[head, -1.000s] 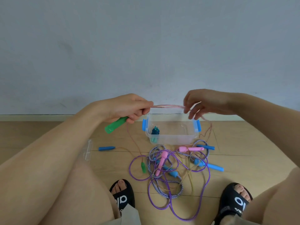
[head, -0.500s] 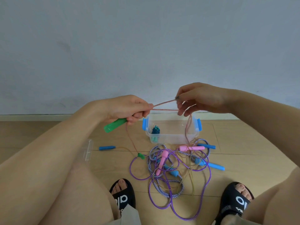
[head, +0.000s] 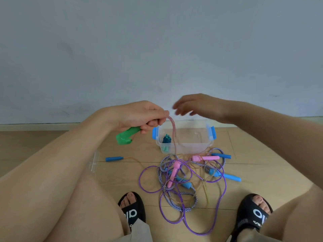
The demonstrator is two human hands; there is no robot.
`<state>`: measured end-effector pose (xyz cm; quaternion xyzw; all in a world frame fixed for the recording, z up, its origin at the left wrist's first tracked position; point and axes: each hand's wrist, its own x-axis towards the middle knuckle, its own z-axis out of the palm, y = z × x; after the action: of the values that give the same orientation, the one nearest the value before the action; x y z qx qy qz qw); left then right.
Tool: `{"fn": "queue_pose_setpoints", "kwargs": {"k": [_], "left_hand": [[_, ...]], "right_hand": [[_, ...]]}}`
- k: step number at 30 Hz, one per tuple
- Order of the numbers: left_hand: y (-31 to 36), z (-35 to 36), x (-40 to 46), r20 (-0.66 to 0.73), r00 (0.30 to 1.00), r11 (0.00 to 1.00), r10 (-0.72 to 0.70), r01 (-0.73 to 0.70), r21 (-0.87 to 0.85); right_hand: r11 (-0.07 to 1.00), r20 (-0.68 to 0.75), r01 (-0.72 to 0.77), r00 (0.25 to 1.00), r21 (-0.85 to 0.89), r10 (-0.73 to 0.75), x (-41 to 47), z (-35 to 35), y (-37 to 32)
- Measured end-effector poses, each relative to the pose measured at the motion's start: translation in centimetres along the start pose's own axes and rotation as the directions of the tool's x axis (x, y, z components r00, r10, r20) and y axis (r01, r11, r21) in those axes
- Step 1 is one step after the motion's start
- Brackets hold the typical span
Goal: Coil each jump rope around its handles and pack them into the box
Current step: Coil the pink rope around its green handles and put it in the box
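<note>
Pink rope [head: 173, 131] now out of right hand [head: 197, 105].

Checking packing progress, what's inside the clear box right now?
Inside the clear box one dark teal coiled rope with teal handles sits in its left end. The pink cord hanging from the left hand covers a strip of the interior.

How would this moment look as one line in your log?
left hand: grips green handles, pink rope | right hand: open, blurred | box: one coiled rope
</note>
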<state>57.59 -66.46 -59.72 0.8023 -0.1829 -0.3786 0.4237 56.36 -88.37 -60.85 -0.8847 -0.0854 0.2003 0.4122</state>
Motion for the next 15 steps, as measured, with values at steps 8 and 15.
{"fn": "queue_pose_setpoints", "kwargs": {"k": [8, 15], "left_hand": [[-0.2, -0.5, -0.1, -0.018, 1.000, 1.000, -0.006, 0.005, -0.016], [-0.6, -0.7, -0.2, -0.026, 0.999, 0.999, -0.018, 0.017, -0.035]], "right_hand": [[0.989, 0.054, 0.058, 0.996, 0.133, -0.066, -0.6, 0.5, -1.0], [0.987, 0.092, 0.061, 0.993, 0.146, -0.075, -0.8, 0.3, -0.6]]}}
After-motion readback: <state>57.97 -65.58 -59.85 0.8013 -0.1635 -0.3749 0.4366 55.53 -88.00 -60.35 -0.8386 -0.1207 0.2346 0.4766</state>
